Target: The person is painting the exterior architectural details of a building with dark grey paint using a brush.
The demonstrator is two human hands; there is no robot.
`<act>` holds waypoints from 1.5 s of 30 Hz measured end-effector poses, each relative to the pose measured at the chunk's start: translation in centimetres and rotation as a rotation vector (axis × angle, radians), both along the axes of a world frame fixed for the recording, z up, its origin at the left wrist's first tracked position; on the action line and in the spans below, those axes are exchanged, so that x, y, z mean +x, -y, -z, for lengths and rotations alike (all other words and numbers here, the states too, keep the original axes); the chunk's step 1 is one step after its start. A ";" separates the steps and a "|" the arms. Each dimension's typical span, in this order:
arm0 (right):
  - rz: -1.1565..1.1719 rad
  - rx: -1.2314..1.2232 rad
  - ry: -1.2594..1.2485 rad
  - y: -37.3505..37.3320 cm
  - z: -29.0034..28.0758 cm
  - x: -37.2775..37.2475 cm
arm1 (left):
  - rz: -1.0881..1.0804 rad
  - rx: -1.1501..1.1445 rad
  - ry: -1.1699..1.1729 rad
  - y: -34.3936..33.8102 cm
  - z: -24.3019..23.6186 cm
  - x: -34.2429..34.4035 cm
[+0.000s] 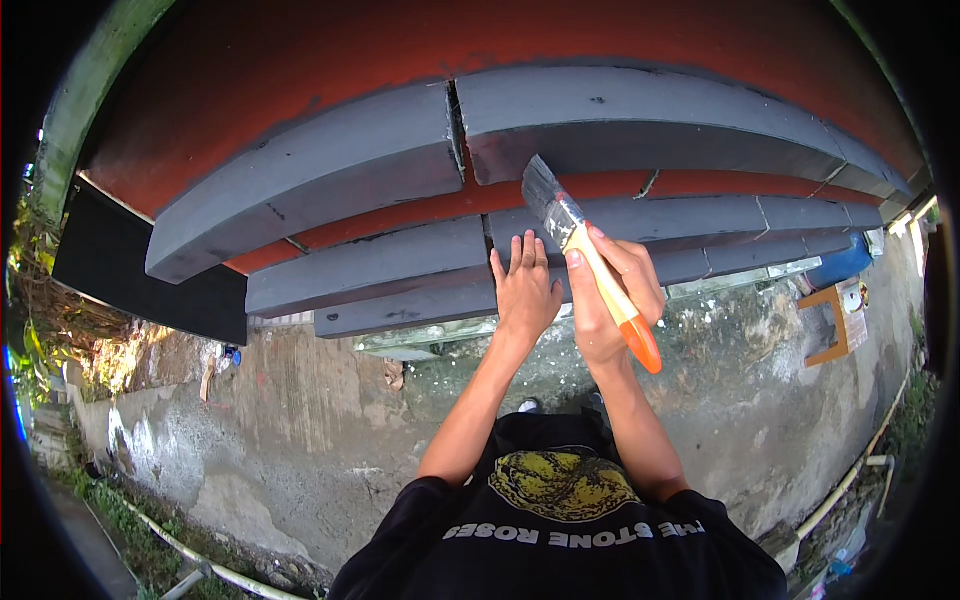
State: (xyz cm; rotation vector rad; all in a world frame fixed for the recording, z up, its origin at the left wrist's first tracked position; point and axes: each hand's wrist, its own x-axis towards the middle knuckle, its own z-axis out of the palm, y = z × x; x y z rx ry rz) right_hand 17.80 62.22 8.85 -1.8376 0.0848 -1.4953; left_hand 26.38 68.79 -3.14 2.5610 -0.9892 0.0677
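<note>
My right hand (612,300) grips a paintbrush (600,275) by its pale handle with an orange end; its paint-darkened bristles point up and left, over the lower edge of the upper grey board (640,100). My left hand (523,290) rests with outstretched fingers on a lower grey board (370,255), near a dark vertical gap between board sections. The grey boards run in stepped rows across a red painted surface (300,50), with red showing between the rows. Whether the bristles touch the board is hard to tell.
Below the boards lies a stained concrete path (280,430). A blue barrel (837,262) and a cardboard box (835,325) are at the right. A black panel (130,270) is at the left, beside plants (40,280). Pipes (240,582) run along the path's edges.
</note>
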 end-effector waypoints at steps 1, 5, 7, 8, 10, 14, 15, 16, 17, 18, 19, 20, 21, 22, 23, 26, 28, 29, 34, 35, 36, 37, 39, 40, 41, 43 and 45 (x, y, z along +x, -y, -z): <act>-0.039 -0.016 0.012 -0.4 -0.3 -0.1 | 0.021 -0.029 -0.003 0.0 -0.2 0.2; -0.160 -0.098 0.046 -1.1 -1.6 1.5 | 0.130 -0.818 -0.544 -0.4 2.9 0.8; -0.062 0.044 0.015 1.5 -0.7 2.1 | 0.020 0.030 -0.050 0.0 -0.2 0.3; 0.030 -0.005 0.024 2.7 -0.7 1.8 | -0.001 0.000 -0.006 0.0 -0.1 0.0; 0.181 -0.015 0.034 4.3 -0.4 0.4 | -0.014 -0.018 -0.014 0.0 0.2 -0.1; 0.355 0.105 0.130 6.3 -0.6 -2.7 | -0.022 0.050 0.007 -0.2 0.1 0.2; 0.355 0.104 0.130 6.0 -0.7 -2.8 | -0.015 0.057 -0.008 -0.2 0.0 0.2; 0.348 0.087 0.106 5.4 -0.9 -2.6 | -0.016 0.056 -0.009 -0.1 -0.1 0.2; 0.340 0.071 0.083 4.6 -1.0 -2.3 | -0.015 0.030 -0.016 -0.1 -0.1 0.2; 0.331 -0.036 0.028 3.5 -1.1 -1.6 | -0.011 0.004 -0.022 -0.1 -0.2 0.1; 0.282 -0.117 0.047 1.9 -1.0 -0.4 | -0.022 0.007 -0.021 -0.2 0.4 0.4; 0.179 -0.113 0.064 0.4 -0.5 1.2 | -0.022 0.050 0.040 -0.2 1.5 0.8; 0.168 -0.146 0.076 -1.1 -0.7 2.5 | -0.011 0.091 0.098 -0.1 2.1 0.9; 0.128 -0.140 0.110 -1.7 -0.1 3.4 | 0.042 -0.145 -0.087 -0.6 -0.8 -0.2; 0.086 -0.116 0.120 -2.4 0.1 4.0 | 0.046 -0.141 -0.090 -0.3 -0.6 -0.3; -0.006 -0.180 0.087 -4.9 -0.2 4.7 | 0.019 -0.127 -0.081 -0.6 -0.7 -0.4; -0.023 -0.170 0.089 -5.5 0.0 5.0 | 0.005 -0.120 -0.066 -0.6 -0.6 -0.5; -0.034 -0.162 0.088 -5.6 0.1 5.1 | -0.001 -0.117 -0.058 -0.6 -0.5 -0.5; -0.040 -0.150 0.069 -5.4 0.1 4.3 | -0.015 -0.106 -0.024 -0.3 -0.4 -0.7; -0.060 -0.131 0.076 -5.1 -0.3 3.8 | -0.015 -0.105 -0.017 0.0 -0.4 -0.6; -0.086 -0.110 0.083 -5.0 -0.5 3.4 | -0.019 -0.102 -0.011 0.0 -0.3 -0.6; -0.088 -0.109 0.083 -4.9 -0.5 3.0 | -0.024 -0.098 -0.006 -0.2 -0.1 -0.6; -0.145 -0.165 0.085 -4.6 -0.4 1.8 | -0.027 -0.094 0.005 -0.1 0.1 -0.5; -0.150 -0.163 0.085 -4.3 -0.6 1.1 | -0.035 -0.091 0.010 -0.2 0.1 -0.6; -0.109 -0.119 0.114 -3.7 -0.8 0.3 | -0.045 -0.087 0.013 -0.3 0.2 -0.6; 0.008 -0.013 0.135 -2.2 -0.7 -0.6 | -0.053 -0.082 0.019 0.1 -0.1 -0.8; 0.106 0.014 0.102 -1.7 -0.7 -0.3 | -0.076 -0.068 0.084 0.5 0.5 -0.6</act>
